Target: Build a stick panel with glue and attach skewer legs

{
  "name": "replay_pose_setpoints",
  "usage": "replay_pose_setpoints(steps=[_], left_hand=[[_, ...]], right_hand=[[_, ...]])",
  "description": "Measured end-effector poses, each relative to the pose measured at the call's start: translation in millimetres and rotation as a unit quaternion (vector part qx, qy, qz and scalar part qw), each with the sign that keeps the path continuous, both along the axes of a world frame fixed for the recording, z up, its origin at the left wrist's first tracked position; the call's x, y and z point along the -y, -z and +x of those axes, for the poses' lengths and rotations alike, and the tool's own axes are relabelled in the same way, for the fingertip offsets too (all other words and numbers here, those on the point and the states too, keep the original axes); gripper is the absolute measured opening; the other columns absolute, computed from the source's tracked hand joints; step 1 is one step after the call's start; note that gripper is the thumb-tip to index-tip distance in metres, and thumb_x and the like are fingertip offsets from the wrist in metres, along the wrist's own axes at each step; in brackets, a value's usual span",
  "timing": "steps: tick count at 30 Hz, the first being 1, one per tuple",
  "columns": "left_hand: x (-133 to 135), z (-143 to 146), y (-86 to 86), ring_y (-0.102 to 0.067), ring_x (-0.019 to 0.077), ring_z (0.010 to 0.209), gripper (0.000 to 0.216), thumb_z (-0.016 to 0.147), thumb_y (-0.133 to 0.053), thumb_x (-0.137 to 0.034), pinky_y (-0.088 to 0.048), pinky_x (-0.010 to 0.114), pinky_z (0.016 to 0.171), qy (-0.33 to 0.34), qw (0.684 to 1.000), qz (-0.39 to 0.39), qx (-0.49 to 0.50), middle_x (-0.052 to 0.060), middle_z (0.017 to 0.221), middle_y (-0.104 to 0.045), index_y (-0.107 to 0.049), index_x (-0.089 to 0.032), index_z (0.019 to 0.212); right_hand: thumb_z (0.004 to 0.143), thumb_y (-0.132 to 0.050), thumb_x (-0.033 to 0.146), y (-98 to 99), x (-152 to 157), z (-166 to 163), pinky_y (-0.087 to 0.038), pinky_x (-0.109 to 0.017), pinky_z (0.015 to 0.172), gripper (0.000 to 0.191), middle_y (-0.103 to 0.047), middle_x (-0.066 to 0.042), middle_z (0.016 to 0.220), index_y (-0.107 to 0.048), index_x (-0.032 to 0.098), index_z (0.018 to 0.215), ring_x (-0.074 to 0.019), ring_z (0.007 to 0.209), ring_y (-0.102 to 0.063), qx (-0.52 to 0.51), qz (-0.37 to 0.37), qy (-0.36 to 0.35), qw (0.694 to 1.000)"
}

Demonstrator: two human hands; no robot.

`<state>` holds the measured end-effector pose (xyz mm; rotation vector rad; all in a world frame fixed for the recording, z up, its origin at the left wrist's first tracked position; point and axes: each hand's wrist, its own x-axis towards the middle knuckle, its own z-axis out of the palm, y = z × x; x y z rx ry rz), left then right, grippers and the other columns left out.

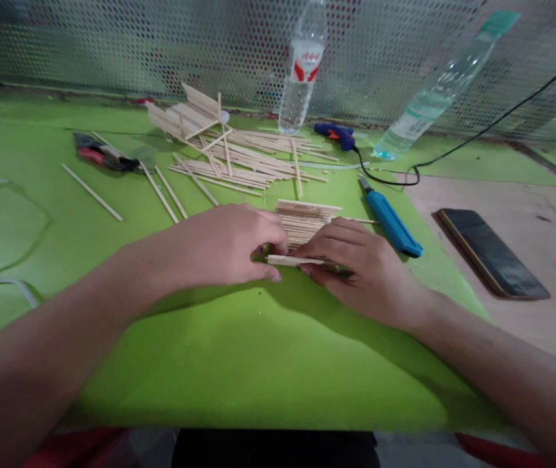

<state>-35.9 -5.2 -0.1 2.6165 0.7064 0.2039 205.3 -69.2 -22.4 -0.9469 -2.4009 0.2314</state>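
Observation:
A small panel of thin wooden sticks laid side by side rests on the green tabletop in front of me, with raised strips along its far and near edges. My left hand is curled round the panel's left end, its thumb and forefinger on either side of the near strip's tip. My right hand pinches the near strip between thumb and fingers, further right. Both hands hide parts of the panel's ends. Behind it lies a spread of loose wooden sticks.
A stick-built chair-like model stands at the back. Around lie pliers, a blue glue gun with a black cord, a blue utility knife and a phone. Two water bottles stand by the perforated metal screen.

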Motion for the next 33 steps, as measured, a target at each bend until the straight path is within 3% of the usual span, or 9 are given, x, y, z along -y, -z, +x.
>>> replay_pose_setpoints(steps=[8, 16, 24, 28, 33], left_hand=[[6.6, 4.6, -2.8, -0.064, 0.0179, 0.08, 0.015, 0.091, -0.063, -0.029, -0.048, 0.032, 0.074, -0.012, 1.0, 0.022, 0.016, 0.004, 0.087, -0.07, -0.076, -0.023, 0.091], [-0.1, -1.7, -7.2, -0.065, 0.0172, 0.081, 0.024, 0.096, -0.058, -0.039, -0.047, 0.03, 0.075, -0.003, 1.0, 0.013, 0.01, 0.003, 0.089, -0.072, -0.077, -0.025, 0.095], [-3.5, -2.4, -6.6, -0.06, 0.015, 0.069, 0.037, 0.102, -0.047, -0.042, -0.043, 0.03, 0.068, -0.008, 1.0, -0.022, 0.014, 0.002, 0.079, -0.069, -0.073, -0.022, 0.086], [-1.6, -0.8, -4.1, -0.062, 0.0151, 0.073, 0.029, 0.095, -0.058, -0.046, -0.043, 0.028, 0.067, -0.003, 1.0, -0.005, 0.002, 0.002, 0.086, -0.071, -0.074, -0.022, 0.092], [4.6, 5.1, -1.3, -0.063, 0.0168, 0.079, 0.016, 0.091, -0.065, -0.032, -0.044, 0.029, 0.07, 0.001, 0.998, 0.059, -0.028, 0.003, 0.091, -0.072, -0.074, -0.021, 0.095]], right_hand=[[0.093, -0.062, 0.012, -0.9, 0.4, -0.2, -0.054, -0.042, 0.081, 0.021, -0.076, -0.008, 0.099, -0.073, 0.021, 0.108, -0.0244, 0.092, -0.067, 0.004, -0.001, 0.001, 1.0], [0.093, -0.062, 0.011, 0.2, 0.3, 0.5, -0.054, -0.043, 0.082, 0.022, -0.076, -0.008, 0.1, -0.072, 0.021, 0.109, -0.0245, 0.092, -0.067, 0.002, 0.002, 0.0, 1.0], [0.092, -0.061, 0.009, -0.4, 0.0, -0.1, -0.052, -0.041, 0.081, 0.022, -0.075, -0.008, 0.097, -0.072, 0.02, 0.107, -0.0236, 0.09, -0.067, 0.006, -0.004, -0.001, 1.0], [0.089, -0.061, 0.005, -0.8, -0.4, -0.2, -0.051, -0.04, 0.08, 0.024, -0.075, -0.008, 0.096, -0.072, 0.019, 0.105, -0.0238, 0.089, -0.067, 0.001, -0.004, -0.008, 1.0], [0.089, -0.062, 0.006, -0.2, -0.4, 0.0, -0.051, -0.039, 0.08, 0.024, -0.074, -0.008, 0.096, -0.072, 0.019, 0.106, -0.0239, 0.089, -0.067, 0.0, -0.004, -0.008, 1.0]])
